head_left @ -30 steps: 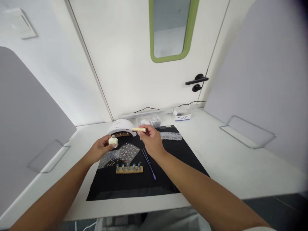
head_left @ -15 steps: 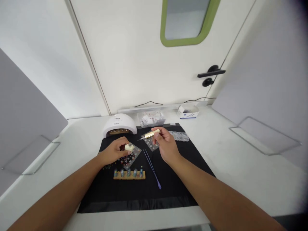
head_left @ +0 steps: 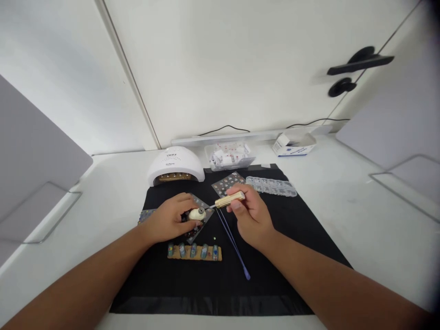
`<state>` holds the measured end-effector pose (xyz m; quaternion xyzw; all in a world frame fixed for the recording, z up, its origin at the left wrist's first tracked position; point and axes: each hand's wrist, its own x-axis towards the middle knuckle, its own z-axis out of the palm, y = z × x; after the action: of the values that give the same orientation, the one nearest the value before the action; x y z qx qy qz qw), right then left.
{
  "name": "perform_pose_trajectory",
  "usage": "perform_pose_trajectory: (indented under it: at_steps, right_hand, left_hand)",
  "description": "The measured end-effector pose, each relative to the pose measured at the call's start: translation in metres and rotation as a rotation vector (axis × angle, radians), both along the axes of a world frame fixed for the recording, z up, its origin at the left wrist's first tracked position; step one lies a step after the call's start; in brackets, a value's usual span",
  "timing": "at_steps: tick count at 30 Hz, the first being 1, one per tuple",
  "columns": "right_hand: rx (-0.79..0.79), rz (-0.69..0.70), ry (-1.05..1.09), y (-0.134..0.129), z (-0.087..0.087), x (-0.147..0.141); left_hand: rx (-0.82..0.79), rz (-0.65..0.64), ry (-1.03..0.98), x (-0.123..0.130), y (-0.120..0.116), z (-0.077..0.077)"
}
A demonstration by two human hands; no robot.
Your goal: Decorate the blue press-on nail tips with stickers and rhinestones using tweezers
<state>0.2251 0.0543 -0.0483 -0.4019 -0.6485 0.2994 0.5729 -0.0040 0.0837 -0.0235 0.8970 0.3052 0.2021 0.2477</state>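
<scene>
My left hand (head_left: 171,222) grips a small cream bottle (head_left: 196,213), tilted with its neck toward the right, low over a sticker sheet (head_left: 202,215) on the black mat (head_left: 220,284). My right hand (head_left: 252,215) pinches a gold-handled brush cap (head_left: 229,199); its thin tip reaches to the bottle's mouth. A wooden strip holding several painted nail tips (head_left: 194,251) lies just in front of my left hand. A purple thin stick (head_left: 233,243) lies on the mat under my right hand.
A white nail lamp (head_left: 175,165) stands at the mat's back left. Behind it are a clear tub of packets (head_left: 229,156), a second sticker sheet (head_left: 227,182), a clear divided box (head_left: 271,185) and a small white carton (head_left: 292,144). Grey dividers stand on both sides.
Both hands have come down toward the mat. The bottle has tipped sideways and the brush tip has moved from apart to the bottle's mouth. The camera has tilted down.
</scene>
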Motion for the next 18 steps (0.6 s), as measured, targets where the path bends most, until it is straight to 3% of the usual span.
perform_pose_trajectory:
  at_steps: [18]
  right_hand:
    - [0.09,0.003,-0.103,-0.0018,0.0029,-0.0037]
  left_hand:
    - [0.18,0.003,0.062,0.0002,-0.0019,0.002]
